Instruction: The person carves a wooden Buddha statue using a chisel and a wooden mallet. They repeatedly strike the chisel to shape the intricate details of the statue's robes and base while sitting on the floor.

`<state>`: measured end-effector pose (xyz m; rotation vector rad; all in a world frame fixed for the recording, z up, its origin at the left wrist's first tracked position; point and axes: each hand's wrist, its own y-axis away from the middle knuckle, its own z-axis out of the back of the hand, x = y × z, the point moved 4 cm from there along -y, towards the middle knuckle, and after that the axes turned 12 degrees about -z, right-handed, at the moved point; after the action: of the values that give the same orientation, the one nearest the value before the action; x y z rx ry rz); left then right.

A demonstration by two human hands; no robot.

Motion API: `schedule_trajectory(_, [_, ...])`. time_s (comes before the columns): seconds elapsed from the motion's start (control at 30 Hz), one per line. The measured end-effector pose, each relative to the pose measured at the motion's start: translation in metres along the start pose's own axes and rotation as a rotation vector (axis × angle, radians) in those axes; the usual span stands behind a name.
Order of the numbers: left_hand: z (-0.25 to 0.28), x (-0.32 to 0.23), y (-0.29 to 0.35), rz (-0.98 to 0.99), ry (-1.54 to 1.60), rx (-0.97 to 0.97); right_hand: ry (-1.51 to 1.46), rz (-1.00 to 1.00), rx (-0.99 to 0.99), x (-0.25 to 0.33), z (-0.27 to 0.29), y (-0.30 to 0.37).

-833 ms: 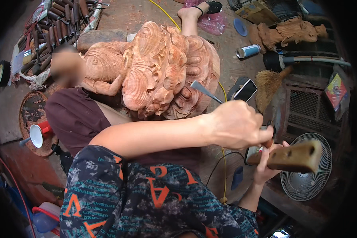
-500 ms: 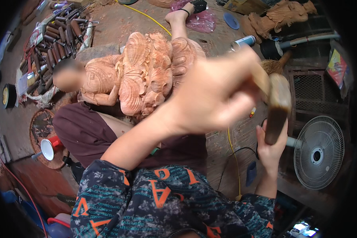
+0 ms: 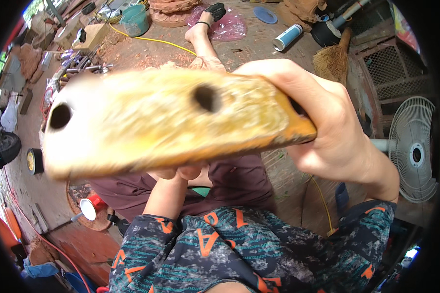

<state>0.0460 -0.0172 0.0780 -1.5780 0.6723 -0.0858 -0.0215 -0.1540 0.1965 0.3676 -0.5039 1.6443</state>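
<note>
My right hand (image 3: 325, 119) is wrapped round the right end of a long, worn, yellow-brown wooden block (image 3: 146, 132). Held level and very near the camera, the block shows two dark round holes and is partly blurred. Just under its lower edge, a little of my left hand (image 3: 175, 174) shows at the end of the forearm; the block hides the rest, so its grip cannot be made out. Behind the block, the carved reddish wooden figure (image 3: 208, 63) is almost fully covered, with only bits of its upper edge in sight.
At the right stand a white fan (image 3: 416, 155) and a straw broom (image 3: 330, 61). A spray can (image 3: 288, 37) lies near a blue lid (image 3: 265, 15). Carving tools (image 3: 78, 66) lie far left; a red-and-white cup (image 3: 90, 207) is near left. A yellow cord (image 3: 161, 43) crosses the floor.
The wooden block has swung from upright at the right to level across the middle, closer to the camera, with my right hand. My left hand has dropped from the front to beneath it.
</note>
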Motion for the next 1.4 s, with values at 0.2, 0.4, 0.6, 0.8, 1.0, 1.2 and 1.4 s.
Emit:
schedule_trajectory(0.2, [-0.017, 0.000, 0.001, -0.025, -0.062, 0.097, 0.031, 0.182, -0.080, 0.014, 0.007, -0.003])
schedule_trajectory(0.4, [-0.023, -0.002, 0.006, -0.020, -0.075, 0.143, -0.005, 0.365, -0.265, 0.016, 0.003, -0.001])
schedule_trajectory(0.6, [-0.017, -0.008, 0.010, -0.019, -0.099, 0.159, -0.069, 0.403, -0.260, 0.014, 0.001, -0.002])
schedule_trajectory(0.8, [0.002, -0.020, 0.008, 0.005, -0.109, 0.154, -0.093, 0.368, -0.260, 0.014, 0.002, 0.000])
schedule_trajectory(1.0, [0.017, -0.022, 0.016, 0.038, -0.227, 0.247, 0.633, 0.347, -0.218, 0.031, 0.012, 0.004])
schedule_trajectory(1.2, [0.013, 0.000, 0.037, 0.106, -0.498, 0.381, 0.621, 0.305, -0.249, 0.023, 0.012, 0.009])
schedule_trajectory(1.4, [0.037, 0.035, 0.046, 0.328, -0.925, 0.193, 0.768, 0.334, -0.319, 0.023, 0.009, 0.007])
